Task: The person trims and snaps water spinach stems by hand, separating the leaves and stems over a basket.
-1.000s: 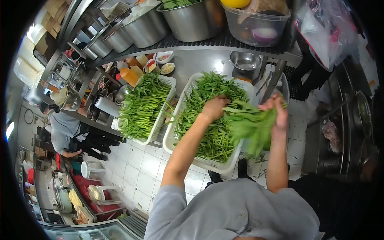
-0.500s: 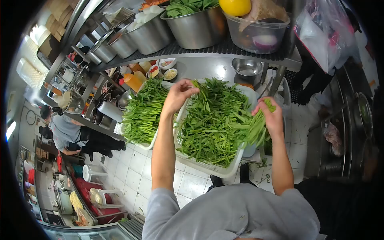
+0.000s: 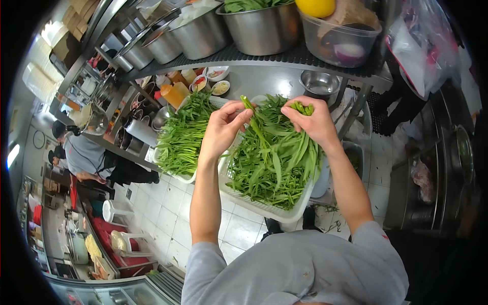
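Note:
My left hand [image 3: 226,125] pinches a few stems of water spinach [image 3: 258,129], with their cut ends pointing up past the fingertips. A thicker bunch of water spinach [image 3: 302,147] is gripped in my right hand [image 3: 314,121], its leaves hanging down. Both hands are over a white plastic basket [image 3: 287,216] heaped with loose leafy stems. Left of it, a second white basket [image 3: 187,179] carries water spinach [image 3: 179,147] laid with the stems lined up.
Above the hands runs a metal shelf [image 3: 284,65] with steel pots [image 3: 262,33] and a clear plastic tub [image 3: 338,43]. A steel bowl [image 3: 319,84] and sauce bottles [image 3: 172,95] stand beneath it. A co-worker [image 3: 89,157] is at the left.
My right hand has moved left and up with its bunch, closer to my left hand. My left hand has dropped slightly, still pinching stems. The camera view has shifted a little.

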Motion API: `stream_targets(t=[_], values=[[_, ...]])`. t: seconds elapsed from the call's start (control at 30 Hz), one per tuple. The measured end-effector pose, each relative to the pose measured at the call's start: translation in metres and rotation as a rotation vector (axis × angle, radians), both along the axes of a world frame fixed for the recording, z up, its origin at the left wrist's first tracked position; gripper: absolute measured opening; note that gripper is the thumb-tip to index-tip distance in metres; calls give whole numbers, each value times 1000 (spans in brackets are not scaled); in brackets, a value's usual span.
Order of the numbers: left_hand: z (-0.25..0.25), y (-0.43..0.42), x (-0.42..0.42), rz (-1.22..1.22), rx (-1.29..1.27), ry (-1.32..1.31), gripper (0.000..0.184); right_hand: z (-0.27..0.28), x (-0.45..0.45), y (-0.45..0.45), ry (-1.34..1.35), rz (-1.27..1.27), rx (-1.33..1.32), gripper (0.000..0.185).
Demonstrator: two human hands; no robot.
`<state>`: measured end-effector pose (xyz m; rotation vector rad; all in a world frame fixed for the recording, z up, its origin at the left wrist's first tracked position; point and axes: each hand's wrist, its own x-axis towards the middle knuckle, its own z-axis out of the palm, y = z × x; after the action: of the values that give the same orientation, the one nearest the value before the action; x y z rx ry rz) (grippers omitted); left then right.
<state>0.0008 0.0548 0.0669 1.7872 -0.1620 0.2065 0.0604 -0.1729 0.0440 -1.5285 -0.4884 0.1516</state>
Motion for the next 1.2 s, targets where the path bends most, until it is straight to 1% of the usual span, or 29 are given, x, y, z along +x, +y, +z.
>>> stream_targets(t=[0.03, 0.13, 0.17, 0.27, 0.3, 0.4, 0.43, 0.53, 0.57, 0.63, 0.7, 0.77, 0.87, 1.0, 1.13, 1.2], values=[[-1, 3, -1, 5, 34, 42, 27, 0, -2, 1, -106, -64, -92, 20], [-7, 1, 0, 58, 132, 49, 23, 3, -9, 6, -238, -72, -133, 22], [-6, 1, 0, 57, 160, 48, 17, 9, -12, 5, -171, -58, -156, 23], [-13, -1, 7, -34, 72, 48, 16, 16, -15, 7, -144, -43, -188, 24], [-11, -2, 7, -17, 51, 59, 16, 15, -15, 7, -177, -30, -191, 26], [-1, -8, 7, 0, -23, 78, 18, 9, -13, 9, -87, 44, -226, 27], [-1, -11, 8, -13, -58, 76, 18, 4, -13, 13, -224, 40, -203, 23], [0, -18, 5, -3, -107, 68, 17, -8, -7, 23, -441, 2, -126, 24], [0, -20, 4, 8, -115, 64, 17, -6, -8, 18, -300, 21, -198, 25], [8, -35, -6, 131, 90, -123, 16, -1, -11, 13, -315, 10, -288, 26], [9, -36, -9, 138, 378, -312, 17, 0, -13, 9, -377, -6, -370, 25], [9, -27, -9, 18, 749, -500, 19, 0, -15, 4, -485, -29, -444, 24], [11, -34, -16, -17, 816, -393, 15, 5, -18, -7, -598, -46, -527, 22], [5, -48, -16, -75, 876, -354, 16, 8, -28, -19, -709, -66, -606, 17], [-4, -70, -11, -164, 898, -404, 16, 8, -38, -42, -788, -95, -745, 14], [-9, -84, -6, -216, 853, -439, 14, 7, -42, -58, -819, -111, -790, 13]])
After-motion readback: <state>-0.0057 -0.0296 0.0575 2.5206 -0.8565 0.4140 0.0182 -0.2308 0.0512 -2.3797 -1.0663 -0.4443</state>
